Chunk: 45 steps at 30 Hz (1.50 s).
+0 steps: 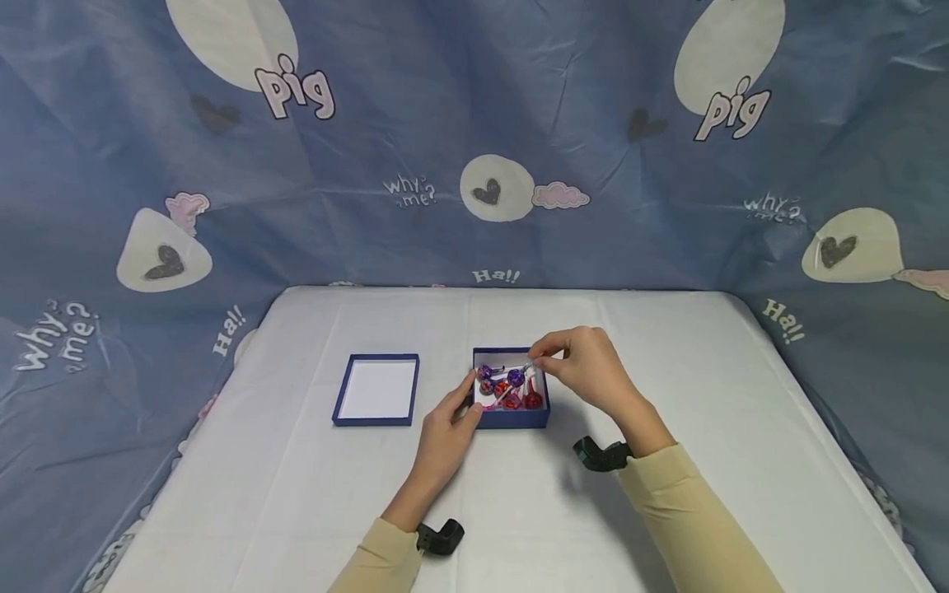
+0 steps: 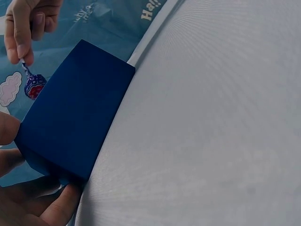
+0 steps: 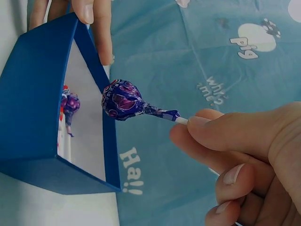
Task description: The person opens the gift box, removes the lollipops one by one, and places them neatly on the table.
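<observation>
Nearest me, on this side of my fingers, are my pale yellow sleeves (image 1: 697, 511), with a black angled device (image 1: 442, 539) strapped at each wrist. My left hand (image 1: 442, 424) holds the left end of a deep blue, straight-sided box with a white inside (image 1: 511, 419), its thumb at the near corner and its fingers spread against the side wall. My right hand (image 1: 586, 366), over the box's far right part, pinches a thin white stick between thumb and forefinger, the other fingers curled in. That stick belongs to a round lollipop in shiny purple-and-blue wrapping (image 3: 122, 100); its ball sits just left of those fingertips, above the box. Between my two hands, down inside the box, more wrapped lollipops in red and purple (image 1: 533, 400) lie in a loose heap. Left of my left fingers and apart from them, a shallow square blue-rimmed tray with a white inside (image 1: 376, 389) lies flat on the white-covered tabletop (image 1: 741, 461). Beyond all my fingers hangs a blue printed backdrop (image 1: 623, 247).
</observation>
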### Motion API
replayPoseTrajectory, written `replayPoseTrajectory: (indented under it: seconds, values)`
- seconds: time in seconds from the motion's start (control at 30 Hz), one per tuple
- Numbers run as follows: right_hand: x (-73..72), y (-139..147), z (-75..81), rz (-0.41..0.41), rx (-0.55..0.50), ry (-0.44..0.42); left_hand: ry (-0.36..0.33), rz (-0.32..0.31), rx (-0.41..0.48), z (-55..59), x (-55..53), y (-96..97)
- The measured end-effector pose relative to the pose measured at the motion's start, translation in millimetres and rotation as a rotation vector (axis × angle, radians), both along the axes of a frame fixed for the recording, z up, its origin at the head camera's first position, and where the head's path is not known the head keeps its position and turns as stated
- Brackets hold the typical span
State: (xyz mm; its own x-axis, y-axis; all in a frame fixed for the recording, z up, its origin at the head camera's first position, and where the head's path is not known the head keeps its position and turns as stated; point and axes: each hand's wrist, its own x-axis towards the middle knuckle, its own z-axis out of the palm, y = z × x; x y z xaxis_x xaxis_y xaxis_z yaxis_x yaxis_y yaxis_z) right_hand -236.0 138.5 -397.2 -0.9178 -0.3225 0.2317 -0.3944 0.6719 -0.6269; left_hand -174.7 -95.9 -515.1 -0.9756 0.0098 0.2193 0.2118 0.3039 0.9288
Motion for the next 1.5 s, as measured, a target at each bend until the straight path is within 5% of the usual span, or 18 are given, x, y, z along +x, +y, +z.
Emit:
replayPoseTrajectory:
  seconds: [0.27, 0.6, 1.17, 1.27, 1.5]
  values:
    - [2.9, 8.9, 3.0, -0.053, -0.047, -0.066, -0.010, 0.007, -0.008, -1.1, 1.0, -1.7]
    - [4.3, 28.7, 6.0, -0.110, -0.033, 0.036, 0.012, 0.001, -0.006, -0.7, 0.0, -0.1]
    - [4.1, 59.5, -7.3, -0.224, -0.050, 0.022, 0.001, 0.019, 0.017, -0.9, -0.3, 1.9]
    - [5.1, 62.9, -11.1, -0.234, -0.048, 0.022, -0.012, 0.033, 0.021, 4.0, 1.8, 4.0]
    - [9.4, 72.2, -21.9, -0.259, -0.054, -0.014, -0.026, 0.012, 0.038, 36.5, 14.8, 8.1]
